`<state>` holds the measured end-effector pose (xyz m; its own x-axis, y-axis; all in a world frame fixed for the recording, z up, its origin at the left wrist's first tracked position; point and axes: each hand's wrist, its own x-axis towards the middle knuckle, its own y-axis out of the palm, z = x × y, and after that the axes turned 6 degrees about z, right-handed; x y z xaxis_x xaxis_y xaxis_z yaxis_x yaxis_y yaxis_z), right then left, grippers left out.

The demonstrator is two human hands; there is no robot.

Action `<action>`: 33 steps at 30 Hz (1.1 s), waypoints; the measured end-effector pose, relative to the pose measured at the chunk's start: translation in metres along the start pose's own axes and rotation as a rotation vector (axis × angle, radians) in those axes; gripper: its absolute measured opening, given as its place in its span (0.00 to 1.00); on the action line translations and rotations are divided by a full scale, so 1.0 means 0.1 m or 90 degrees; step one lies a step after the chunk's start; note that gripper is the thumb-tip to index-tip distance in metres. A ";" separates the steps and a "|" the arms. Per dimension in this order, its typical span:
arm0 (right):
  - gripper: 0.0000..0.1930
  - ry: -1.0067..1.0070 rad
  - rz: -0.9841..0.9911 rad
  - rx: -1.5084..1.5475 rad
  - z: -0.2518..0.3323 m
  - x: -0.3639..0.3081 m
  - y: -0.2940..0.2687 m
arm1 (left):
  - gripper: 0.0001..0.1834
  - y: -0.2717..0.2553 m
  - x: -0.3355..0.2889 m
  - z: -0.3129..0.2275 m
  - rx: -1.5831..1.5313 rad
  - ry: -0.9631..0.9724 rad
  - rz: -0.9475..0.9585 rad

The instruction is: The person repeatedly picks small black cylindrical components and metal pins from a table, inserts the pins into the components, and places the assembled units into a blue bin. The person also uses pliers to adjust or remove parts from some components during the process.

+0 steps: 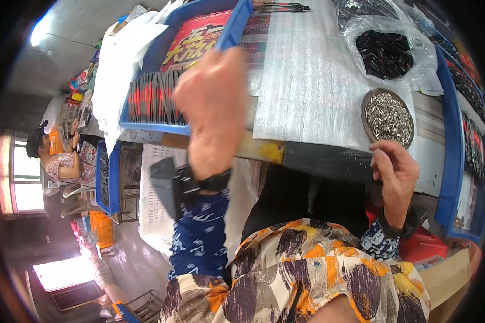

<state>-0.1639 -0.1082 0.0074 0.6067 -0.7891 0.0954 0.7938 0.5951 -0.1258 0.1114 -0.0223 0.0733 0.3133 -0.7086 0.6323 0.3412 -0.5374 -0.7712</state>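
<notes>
My left hand (213, 107) is raised in front of the blue tray (237, 33), smeared by motion, and its fingers are hard to see. Slender black-and-red pieces (153, 97) stand packed side by side in the tray's near end, close to that hand. At the near rim of a round dish (365, 116) is my right hand (396, 175), its fingers curled and pressed together. Whether something small is between them I cannot make out. The dish is full of small silvery metal parts (388, 116). Behind it, an open clear plastic bag (355, 32) contains small black parts (385, 54).
White foam sheet (302, 70) covers the table's middle. More black-and-red pieces (285, 7) lie at the far edge. Another blue tray (450, 183) stands at the right. A white crate (156, 199) sits below the table. Another person (64, 156) works at the far left.
</notes>
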 end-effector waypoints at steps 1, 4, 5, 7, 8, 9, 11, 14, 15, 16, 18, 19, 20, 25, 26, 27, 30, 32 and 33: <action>0.05 0.010 0.003 -0.008 0.02 0.01 0.02 | 0.03 -0.10 -0.12 0.16 0.014 -0.025 0.007; 0.05 -0.014 0.015 -0.052 -0.15 0.25 -0.10 | 0.06 0.07 -0.26 0.35 0.064 -0.100 0.049; 0.06 -0.010 0.025 -0.065 -0.16 0.29 -0.12 | 0.07 0.12 -0.30 0.41 0.071 -0.135 0.085; 0.07 -0.035 0.028 -0.090 -0.17 0.35 -0.14 | 0.06 0.22 -0.35 0.49 0.071 -0.108 0.046; 0.07 -0.036 0.031 -0.103 -0.16 0.39 -0.15 | 0.05 0.26 -0.36 0.51 0.070 -0.125 0.071; 0.08 -0.089 0.016 -0.130 -0.15 0.43 -0.15 | 0.06 0.29 -0.35 0.53 0.081 -0.131 0.076; 0.09 -0.134 -0.026 -0.187 -0.10 0.55 -0.22 | 0.06 0.35 -0.31 0.51 0.096 -0.129 0.114; 0.08 -0.253 -0.046 -0.244 -0.03 0.69 -0.30 | 0.07 0.31 -0.23 0.52 0.088 -0.085 0.152; 0.08 -0.315 -0.052 -0.246 0.00 0.72 -0.34 | 0.07 0.29 -0.21 0.51 0.080 -0.084 0.178; 0.09 -0.292 -0.076 -0.254 0.04 0.77 -0.34 | 0.07 0.27 -0.22 0.51 0.071 -0.036 0.147; 0.10 -0.338 -0.101 -0.254 0.15 0.85 -0.38 | 0.08 0.26 -0.21 0.54 0.066 -0.030 0.154; 0.10 -0.341 -0.111 -0.259 0.21 0.87 -0.39 | 0.08 0.27 -0.20 0.57 0.054 -0.044 0.176; 0.10 -0.354 -0.136 -0.301 0.25 0.87 -0.41 | 0.08 0.28 -0.20 0.60 0.053 -0.035 0.170; 0.08 -0.355 -0.239 -0.408 0.28 0.70 -0.54 | 0.09 0.33 -0.22 0.76 0.032 -0.001 0.125; 0.08 -0.350 -0.252 -0.428 0.25 0.64 -0.56 | 0.10 0.32 -0.21 0.77 0.068 -0.015 0.145; 0.07 -0.351 -0.264 -0.446 0.21 0.57 -0.58 | 0.10 0.31 -0.21 0.77 0.090 -0.015 0.139; 0.07 -0.366 -0.295 -0.412 0.10 0.39 -0.70 | 0.11 0.27 -0.20 0.74 0.077 -0.032 0.133; 0.07 -0.345 -0.320 -0.432 0.04 0.30 -0.77 | 0.12 0.28 -0.20 0.77 0.101 -0.064 0.160; 0.07 -0.340 -0.329 -0.442 -0.01 0.24 -0.83 | 0.12 0.29 -0.20 0.78 0.092 -0.060 0.152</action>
<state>-0.2155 -0.1764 0.0193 0.2709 -0.6525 0.7077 0.8674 -0.1533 -0.4733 0.1844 0.0121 0.0440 0.4788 -0.7581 0.4428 0.3684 -0.2843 -0.8851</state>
